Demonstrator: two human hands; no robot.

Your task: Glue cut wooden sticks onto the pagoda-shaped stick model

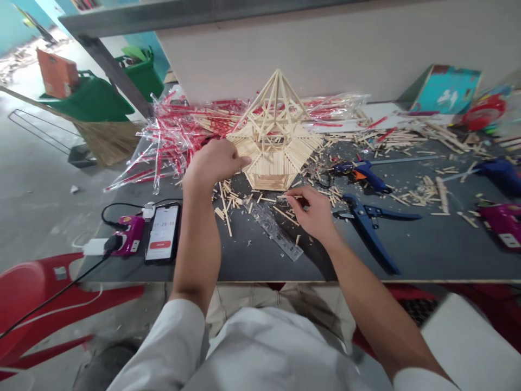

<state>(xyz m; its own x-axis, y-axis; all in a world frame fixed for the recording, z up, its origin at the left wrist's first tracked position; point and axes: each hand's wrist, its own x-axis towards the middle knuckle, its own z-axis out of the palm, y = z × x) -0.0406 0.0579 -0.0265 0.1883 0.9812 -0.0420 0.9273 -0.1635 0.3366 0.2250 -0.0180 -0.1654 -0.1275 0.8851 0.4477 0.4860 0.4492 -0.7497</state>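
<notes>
A model built of thin wooden sticks (272, 164), with a pointed open frame on top and slatted panels below, stands at the middle of the table. My left hand (214, 163) is closed at its left side, thumb lying against a slatted panel; its other fingertips are hidden. Low at the front right of the model, my right hand (313, 210) pinches a short wooden stick (290, 196) between thumb and fingertips. Below that hand lies a clear ruler (279, 233). A blue-handled cutter (368, 228) rests to its right, and a blue glue gun (372, 176) lies behind the cutter.
Plastic-wrapped stick bundles (171, 136) pile up at the back left. Loose stick offcuts (435, 193) litter the table. A phone (163, 233) and a purple power strip (131, 234) sit at left, with cables. Another purple strip (502, 222) is at the right edge.
</notes>
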